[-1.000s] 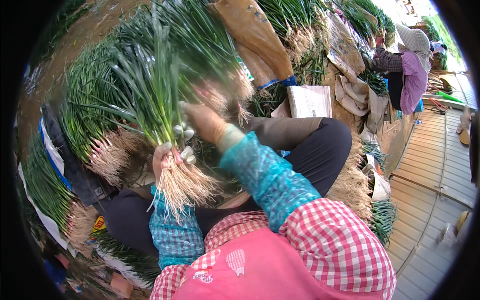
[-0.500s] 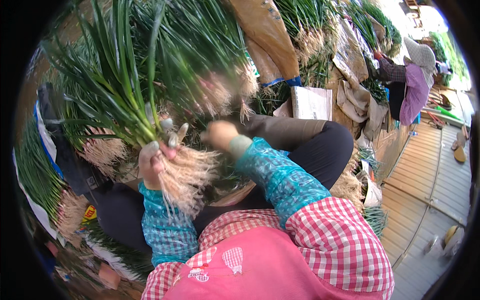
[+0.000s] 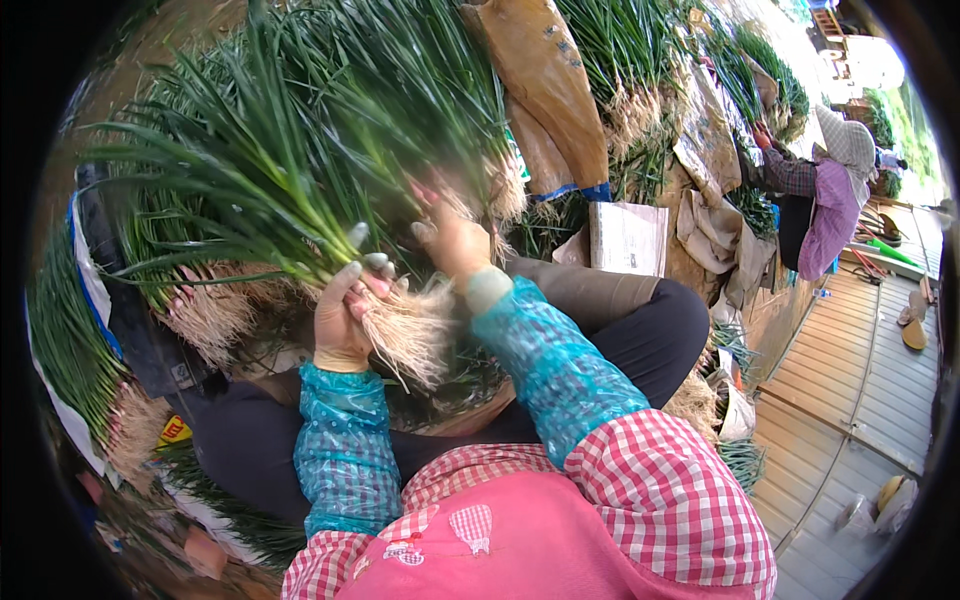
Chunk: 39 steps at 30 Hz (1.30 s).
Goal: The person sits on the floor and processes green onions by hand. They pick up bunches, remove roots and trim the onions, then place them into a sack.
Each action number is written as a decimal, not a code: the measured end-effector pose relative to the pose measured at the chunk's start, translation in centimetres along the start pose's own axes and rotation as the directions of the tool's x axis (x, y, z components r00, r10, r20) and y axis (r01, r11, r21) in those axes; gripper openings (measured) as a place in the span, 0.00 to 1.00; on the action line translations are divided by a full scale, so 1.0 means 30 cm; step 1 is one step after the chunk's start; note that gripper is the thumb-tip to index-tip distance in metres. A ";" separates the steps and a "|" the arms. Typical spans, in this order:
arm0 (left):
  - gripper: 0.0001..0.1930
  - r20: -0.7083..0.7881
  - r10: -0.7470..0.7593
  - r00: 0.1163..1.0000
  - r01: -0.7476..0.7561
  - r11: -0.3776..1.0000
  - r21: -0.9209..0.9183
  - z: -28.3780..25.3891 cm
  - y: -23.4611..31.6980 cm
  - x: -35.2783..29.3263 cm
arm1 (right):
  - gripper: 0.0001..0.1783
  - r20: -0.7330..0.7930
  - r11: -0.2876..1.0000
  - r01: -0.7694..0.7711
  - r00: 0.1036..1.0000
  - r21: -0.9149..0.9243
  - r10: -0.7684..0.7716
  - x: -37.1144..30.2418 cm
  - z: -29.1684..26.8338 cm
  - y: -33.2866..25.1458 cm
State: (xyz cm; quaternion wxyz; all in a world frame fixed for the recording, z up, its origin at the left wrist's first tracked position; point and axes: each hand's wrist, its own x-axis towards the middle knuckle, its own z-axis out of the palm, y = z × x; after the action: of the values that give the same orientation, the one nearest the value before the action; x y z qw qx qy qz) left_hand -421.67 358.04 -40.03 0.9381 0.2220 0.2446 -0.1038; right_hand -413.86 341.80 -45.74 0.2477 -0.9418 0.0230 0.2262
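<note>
My left hand (image 3: pixel 343 318) is closed round a bunch of spring onions (image 3: pixel 290 215). Their pale roots (image 3: pixel 410 330) hang out toward my right, and the long green leaves fan up to the upper left. My right hand (image 3: pixel 458 240) reaches to the root ends of the heaped spring onions (image 3: pixel 400 90) in front of me. Its thumb and fingers look apart, with the fingertips at the pinkish stems; that area is blurred. Patterned teal sleeve covers (image 3: pixel 345 440) wrap both my forearms.
More spring onions (image 3: pixel 205 310) lie left of my bunch, others (image 3: pixel 80 370) at the far left. A brown sack (image 3: pixel 545 80) and a pale carton piece (image 3: pixel 628 238) lie beyond my bent knee (image 3: pixel 650 310). A person in a purple top (image 3: pixel 830 215) sits at the right, beside metal decking (image 3: pixel 850 370).
My right hand has moved up and away from me to the heap's stems. The left hand has shifted slightly right with its bunch, whose leaves now lean farther left.
</note>
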 end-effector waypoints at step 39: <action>0.18 0.598 0.057 0.800 0.136 0.953 -0.272 0.084 0.084 -0.083 | 0.20 0.908 0.966 0.214 0.361 0.144 -0.215 -0.126 0.280 0.016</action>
State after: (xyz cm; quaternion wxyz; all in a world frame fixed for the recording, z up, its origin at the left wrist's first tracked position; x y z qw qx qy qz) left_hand -422.01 359.28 -35.87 0.9873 0.0269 -0.0466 -0.1497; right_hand -420.81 345.13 -50.80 0.2470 -0.6551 -0.2398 0.6725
